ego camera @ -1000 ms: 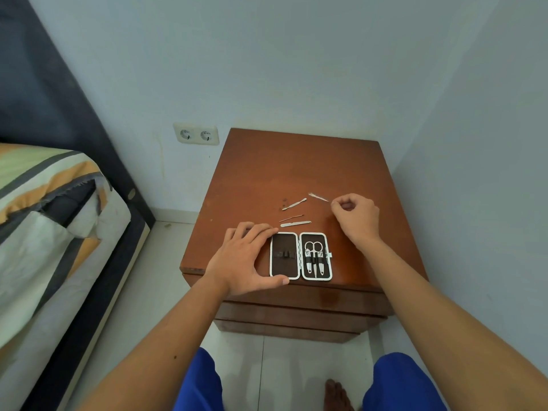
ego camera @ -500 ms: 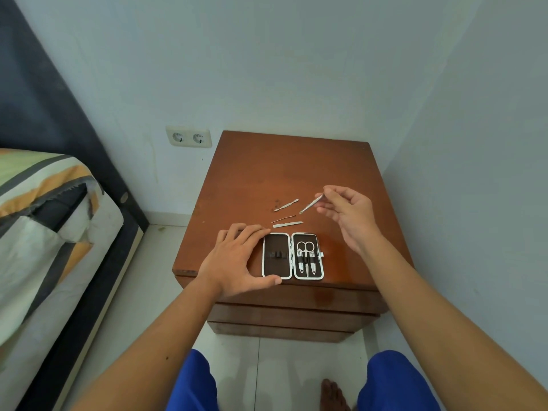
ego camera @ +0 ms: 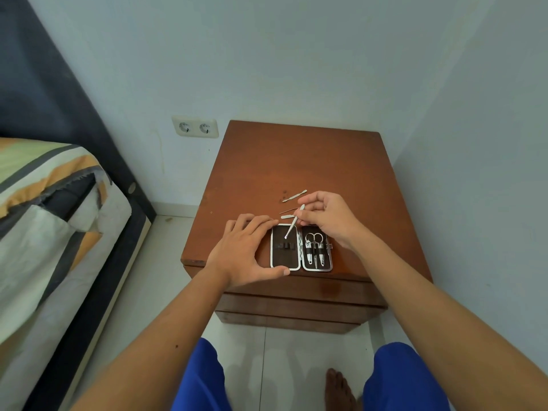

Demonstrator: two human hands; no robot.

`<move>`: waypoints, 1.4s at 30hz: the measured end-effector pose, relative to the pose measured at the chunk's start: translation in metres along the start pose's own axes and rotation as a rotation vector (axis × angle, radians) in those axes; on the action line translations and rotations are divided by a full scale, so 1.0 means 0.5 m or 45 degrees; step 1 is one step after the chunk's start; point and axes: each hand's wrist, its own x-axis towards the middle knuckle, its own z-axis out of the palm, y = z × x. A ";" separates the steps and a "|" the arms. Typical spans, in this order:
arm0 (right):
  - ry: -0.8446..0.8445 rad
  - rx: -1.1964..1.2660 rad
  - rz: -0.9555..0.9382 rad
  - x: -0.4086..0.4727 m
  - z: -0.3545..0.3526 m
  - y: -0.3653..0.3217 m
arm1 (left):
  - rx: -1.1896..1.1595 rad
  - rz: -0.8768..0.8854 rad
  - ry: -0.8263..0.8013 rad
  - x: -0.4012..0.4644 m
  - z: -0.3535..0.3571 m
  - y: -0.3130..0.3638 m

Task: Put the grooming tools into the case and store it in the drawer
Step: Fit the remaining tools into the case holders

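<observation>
Head view: right hand [ego camera: 329, 216] pinches a thin metal tool [ego camera: 293, 223] with its fingertips. The tool tilts down, and its tip is over the left half of the open case [ego camera: 301, 247]. The case lies flat near the front edge of the brown counter [ego camera: 296, 161]. Its right half holds small scissors [ego camera: 314, 239] and other tools. The left hand [ego camera: 246, 250] rests beside the case with straight fingers, thumb touching the front corner. Three more thin tools [ego camera: 293, 196] lie on the counter just behind the case. The drawers [ego camera: 296, 307] below are closed.
</observation>
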 end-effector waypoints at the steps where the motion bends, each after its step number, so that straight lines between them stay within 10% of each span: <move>1: -0.005 -0.041 0.002 0.003 0.002 0.000 | 0.002 0.001 0.000 0.000 0.000 0.000; 17: -0.318 -0.437 0.010 0.038 -0.002 -0.034 | 0.006 0.002 0.003 0.000 0.003 -0.002; 42: -0.082 -0.957 -0.451 -0.050 0.038 0.040 | -0.076 -0.003 -0.009 -0.002 -0.004 -0.007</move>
